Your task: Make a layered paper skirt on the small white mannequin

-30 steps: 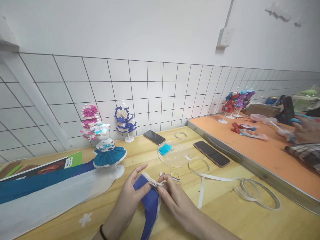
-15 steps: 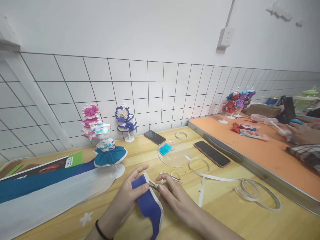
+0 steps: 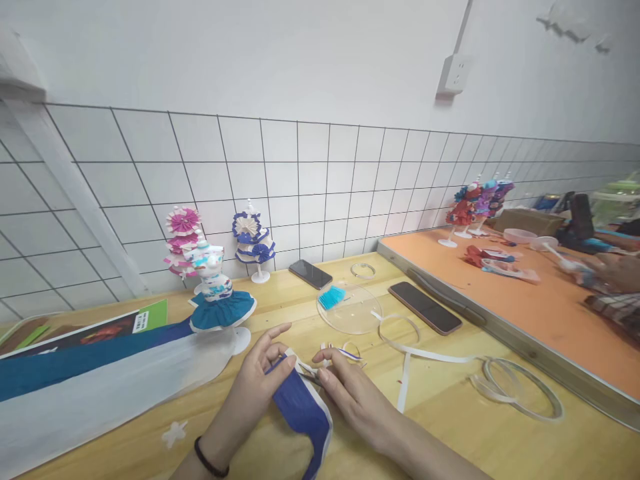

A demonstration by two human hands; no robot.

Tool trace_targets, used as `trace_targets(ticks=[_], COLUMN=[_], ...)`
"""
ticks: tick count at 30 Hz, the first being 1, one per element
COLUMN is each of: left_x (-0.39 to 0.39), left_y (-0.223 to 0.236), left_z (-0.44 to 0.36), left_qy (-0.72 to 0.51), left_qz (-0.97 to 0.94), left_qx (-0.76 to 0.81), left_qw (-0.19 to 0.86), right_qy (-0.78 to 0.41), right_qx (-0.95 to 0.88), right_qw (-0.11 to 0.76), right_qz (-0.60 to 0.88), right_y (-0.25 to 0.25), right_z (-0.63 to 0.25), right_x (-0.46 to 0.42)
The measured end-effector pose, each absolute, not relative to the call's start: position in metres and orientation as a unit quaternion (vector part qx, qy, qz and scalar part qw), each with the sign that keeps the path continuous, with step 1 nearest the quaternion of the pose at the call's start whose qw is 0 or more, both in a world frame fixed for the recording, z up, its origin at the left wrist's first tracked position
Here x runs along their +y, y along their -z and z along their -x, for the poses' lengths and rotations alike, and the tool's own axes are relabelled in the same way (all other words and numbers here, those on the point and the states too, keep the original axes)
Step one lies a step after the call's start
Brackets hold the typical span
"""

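My left hand pinches the upper end of a blue strip that looks like crepe paper, with a white band along its right edge. The strip hangs down toward me, its lower end out of frame. My right hand is closed on a small, thin metal tool, whose exact kind I cannot make out. Its tip lies at the white edge, close to my left thumb. Just beyond my fingers, small curled scraps lie on the wooden table.
A dress form with a teal skirt stands left, with pink and blue-white decorated forms behind. A clear disc holds cyan picks. Two phones, white tape and rings lie around. A co-worker's hand is over the orange table.
The strip's upper end has tilted and shifted slightly right, and my left fingers have curled more. My right hand stays nearly in place. The co-worker's hand has moved slightly.
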State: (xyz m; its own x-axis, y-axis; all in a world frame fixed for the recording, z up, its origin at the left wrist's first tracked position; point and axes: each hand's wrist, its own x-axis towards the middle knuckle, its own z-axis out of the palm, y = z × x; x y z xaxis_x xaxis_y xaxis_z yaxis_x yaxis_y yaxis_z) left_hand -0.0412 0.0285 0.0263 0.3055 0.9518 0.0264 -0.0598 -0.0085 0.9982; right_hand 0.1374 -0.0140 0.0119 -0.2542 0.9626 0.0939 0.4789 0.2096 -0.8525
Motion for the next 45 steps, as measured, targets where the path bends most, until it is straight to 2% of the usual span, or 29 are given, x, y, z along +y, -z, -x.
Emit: trace_targets(ticks=[8, 20, 31, 35, 39, 45], left_x=[0.027, 0.023, 0.022, 0.027, 0.029, 0.026], left_y=[-0.023, -0.02, -0.023, -0.026, -0.022, -0.02], left_z=[0.042, 0.037, 0.038, 0.044, 0.04, 0.036], left_qy=[-0.439, -0.485, -0.499, -0.515, -0.487, -0.46], left_qz=[-0.544, -0.577, -0.569, -0.554, -0.556, -0.559], left_qx=[0.376, 0.412, 0.423, 0.428, 0.408, 0.405], left_qw=[0.608, 0.513, 0.498, 0.494, 0.536, 0.558], right_qy=[-0.327, -0.31, -0.297, -0.326, -0.401, -0.508], right_qx=[-0.715, -0.715, -0.721, -0.682, -0.617, -0.543], right_qw=[0.328, 0.337, 0.307, 0.36, 0.429, 0.462], right_qz=[0.523, 0.529, 0.546, 0.546, 0.523, 0.483], right_y=[-0.011, -0.013, -0.016, -0.013, -0.007, -0.005], right_z=[-0.143, -0.14, -0.145, -0.144, -0.138, -0.134], right_x=[-0.011, -0.007, -0.006, -0.002, 0.0, 0.001])
